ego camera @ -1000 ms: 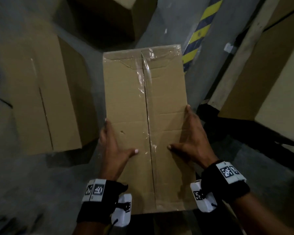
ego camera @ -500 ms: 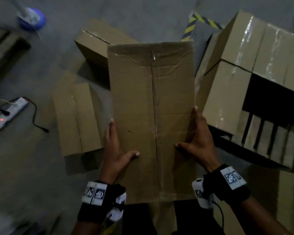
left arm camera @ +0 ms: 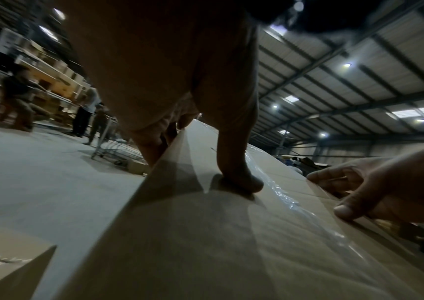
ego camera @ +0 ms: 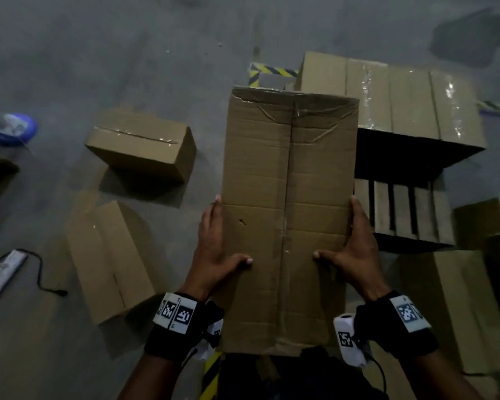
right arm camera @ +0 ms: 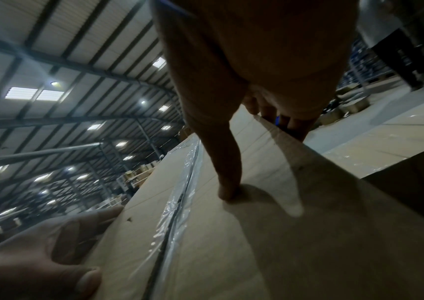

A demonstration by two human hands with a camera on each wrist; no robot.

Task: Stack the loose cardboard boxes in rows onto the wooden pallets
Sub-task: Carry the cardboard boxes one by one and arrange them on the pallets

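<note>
Since the last frame the carried box [ego camera: 289, 215] has swung toward the pallet [ego camera: 401, 215], left hand [ego camera: 214, 249] and right hand [ego camera: 355, 249] clamping its sides, one row [ego camera: 387, 102] stacked, two loose boxes [ego camera: 142, 145] on the floor.

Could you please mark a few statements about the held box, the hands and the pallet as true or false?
1. Both hands grip the box. True: the left hand and right hand hold its sides, thumbs on top.
2. The box's seam is untaped. False: clear tape runs along it.
3. The pallet is fully covered. False: slats show in front of the row.
4. Two loose boxes lie on the floor at left. True.
</note>
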